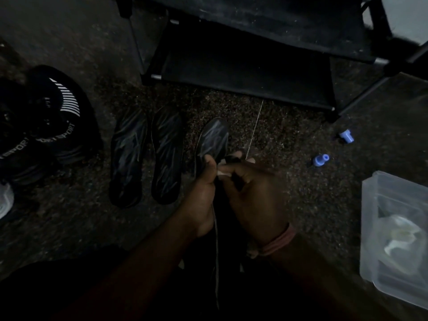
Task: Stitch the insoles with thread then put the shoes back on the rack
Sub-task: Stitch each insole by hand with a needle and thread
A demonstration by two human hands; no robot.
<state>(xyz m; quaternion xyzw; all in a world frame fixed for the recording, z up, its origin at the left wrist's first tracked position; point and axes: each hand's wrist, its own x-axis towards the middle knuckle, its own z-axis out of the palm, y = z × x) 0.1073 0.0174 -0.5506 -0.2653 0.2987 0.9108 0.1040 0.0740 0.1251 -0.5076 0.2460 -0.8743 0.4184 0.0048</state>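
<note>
Very dim, grainy view; faint light catches the frame's centre, corners sink into black, edges bend and blur.

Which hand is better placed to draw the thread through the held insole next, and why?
Probably the right hand: its fingertips pinch at the near end of the taut pale thread, while the left hand grips the insole, steadying it.
</note>
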